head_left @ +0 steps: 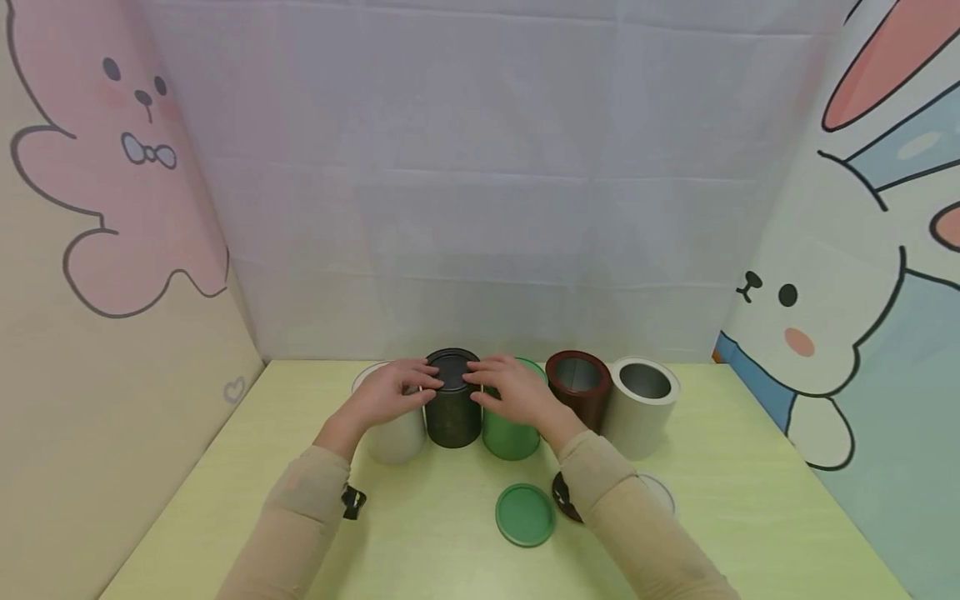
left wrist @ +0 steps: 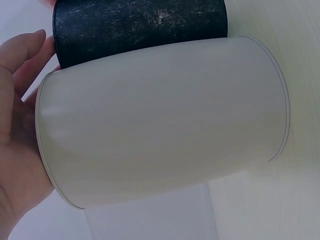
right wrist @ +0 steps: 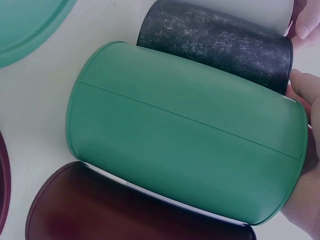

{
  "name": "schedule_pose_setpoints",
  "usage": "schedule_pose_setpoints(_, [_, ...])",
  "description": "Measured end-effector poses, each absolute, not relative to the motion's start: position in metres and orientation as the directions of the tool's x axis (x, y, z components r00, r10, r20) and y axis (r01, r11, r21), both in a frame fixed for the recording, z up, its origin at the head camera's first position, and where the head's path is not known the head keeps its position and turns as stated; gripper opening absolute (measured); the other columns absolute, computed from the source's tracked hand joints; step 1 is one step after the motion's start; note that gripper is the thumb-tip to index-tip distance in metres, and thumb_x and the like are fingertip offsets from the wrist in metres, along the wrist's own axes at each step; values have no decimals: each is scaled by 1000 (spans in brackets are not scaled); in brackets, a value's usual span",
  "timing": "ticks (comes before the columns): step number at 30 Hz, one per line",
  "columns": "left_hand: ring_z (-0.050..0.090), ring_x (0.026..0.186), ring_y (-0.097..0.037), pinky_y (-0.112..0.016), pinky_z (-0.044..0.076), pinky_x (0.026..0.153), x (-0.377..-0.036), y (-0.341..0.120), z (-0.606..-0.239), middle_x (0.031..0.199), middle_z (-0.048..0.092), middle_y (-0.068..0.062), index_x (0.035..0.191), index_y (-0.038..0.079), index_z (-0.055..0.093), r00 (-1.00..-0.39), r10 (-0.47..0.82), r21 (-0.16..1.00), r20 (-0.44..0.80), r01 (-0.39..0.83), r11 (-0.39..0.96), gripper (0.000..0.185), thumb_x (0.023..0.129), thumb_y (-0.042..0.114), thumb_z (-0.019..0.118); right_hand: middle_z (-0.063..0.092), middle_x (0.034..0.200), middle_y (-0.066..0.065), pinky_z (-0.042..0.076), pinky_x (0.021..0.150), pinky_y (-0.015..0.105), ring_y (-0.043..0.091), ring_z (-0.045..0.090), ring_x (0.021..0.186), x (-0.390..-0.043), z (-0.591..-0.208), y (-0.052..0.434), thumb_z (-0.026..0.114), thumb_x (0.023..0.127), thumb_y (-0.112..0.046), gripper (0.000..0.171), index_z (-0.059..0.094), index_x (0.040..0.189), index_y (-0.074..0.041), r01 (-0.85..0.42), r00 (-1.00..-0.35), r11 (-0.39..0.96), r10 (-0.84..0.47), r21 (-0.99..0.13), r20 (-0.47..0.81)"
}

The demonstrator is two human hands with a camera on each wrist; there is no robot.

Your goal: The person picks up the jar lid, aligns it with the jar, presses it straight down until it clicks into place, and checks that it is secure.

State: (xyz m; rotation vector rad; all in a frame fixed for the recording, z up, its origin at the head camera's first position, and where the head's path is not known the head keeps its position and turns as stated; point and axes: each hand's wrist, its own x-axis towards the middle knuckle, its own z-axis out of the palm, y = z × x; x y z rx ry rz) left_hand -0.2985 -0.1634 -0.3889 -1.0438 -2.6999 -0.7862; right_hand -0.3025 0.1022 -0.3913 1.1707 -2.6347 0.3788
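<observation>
A black canister (head_left: 453,425) stands upright in the middle of a row, with a flat black lid (head_left: 452,367) on its top. From the left, my left hand (head_left: 392,392) reaches over a white canister (head_left: 397,442), its fingertips at the lid's left edge. My right hand (head_left: 517,390) comes across a green canister (head_left: 512,440) and rests its fingertips at the lid's right edge. Fingers of both hands look loosely extended. In the left wrist view the palm is beside the top of the white canister (left wrist: 160,125); the right wrist view shows the green canister (right wrist: 185,132) next to the right palm.
To the right stand an open dark-red canister (head_left: 592,410) and an open white canister (head_left: 637,427). On the table (head_left: 435,533) in front lie a green lid (head_left: 525,515), a dark-red lid (head_left: 564,500) and a white-rimmed lid (head_left: 663,492), the latter two partly behind the right sleeve. A white cloth wall (head_left: 480,208) stands behind.
</observation>
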Motion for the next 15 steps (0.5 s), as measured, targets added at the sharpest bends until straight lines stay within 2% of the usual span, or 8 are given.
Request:
schedule_pose_setpoints(5, [51,127,-39,-52,44,102,-298,-159,-389,128,64,-15,114,7,76,-746,582,419,324,664,619,24,94,19,69,57,140,8,42,107,43,29,50,129,-299,-393,106,66,97,-28,40,65,133,-11,-769,-619,633,-701,-91,354])
schedule_pose_setpoints(12, [56,121,-40,-52,44,103,-290,-153,-391,123,66,-17,114,2,74,-709,571,368,414,704,607,26,91,15,72,61,135,9,42,106,43,29,53,126,-289,-392,114,70,94,-22,40,66,131,-8,-811,-559,571,-694,-124,454])
schedule_pose_setpoints(15, [57,120,-38,-51,44,102,-285,-153,-393,123,66,-15,113,3,75,-689,552,350,469,719,600,26,90,15,74,62,133,8,42,106,42,27,53,126,-283,-393,120,70,94,-20,41,64,133,-8,-814,-560,557,-674,-166,481])
